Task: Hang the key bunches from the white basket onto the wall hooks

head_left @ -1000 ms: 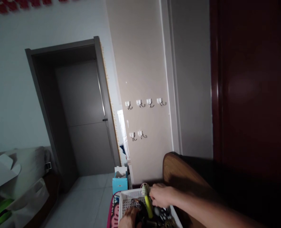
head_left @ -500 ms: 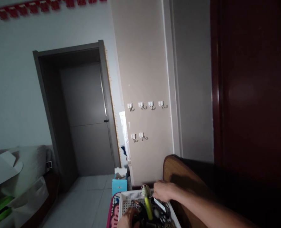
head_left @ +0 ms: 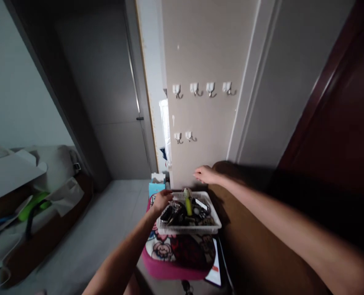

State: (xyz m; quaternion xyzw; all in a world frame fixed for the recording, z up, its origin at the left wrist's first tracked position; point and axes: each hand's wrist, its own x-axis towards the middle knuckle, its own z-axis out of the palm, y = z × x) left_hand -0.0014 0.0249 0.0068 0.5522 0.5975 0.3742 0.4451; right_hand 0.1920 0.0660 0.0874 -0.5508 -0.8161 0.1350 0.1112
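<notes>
A white plastic basket (head_left: 188,230) holds a jumble of mostly dark small items, hard to tell apart. Among them a yellow-green object (head_left: 188,206) stands out, and a white tag-like strip (head_left: 201,204) lies to its right. My left hand (head_left: 162,200) hovers at the basket's left rim, its fingers stretched to the right and partly apart. Beyond the back right corner, my right hand (head_left: 205,175) is raised in front of the wall. Its fingers are pressed together; whatever they pinch, if anything, is too small to make out.
Under the basket is a pink-sided stool (head_left: 176,268) with a patterned top. White hooks (head_left: 210,88) stick to the wall panel in two rows. A blue box (head_left: 156,188) stands behind. Brown furniture (head_left: 246,233) lies to the right, a grey door (head_left: 108,82) to the left.
The view has tilted downward, showing the whole basket. My right hand has lifted out of the basket's back right corner toward the wall. My left hand has moved from among the items to the left rim.
</notes>
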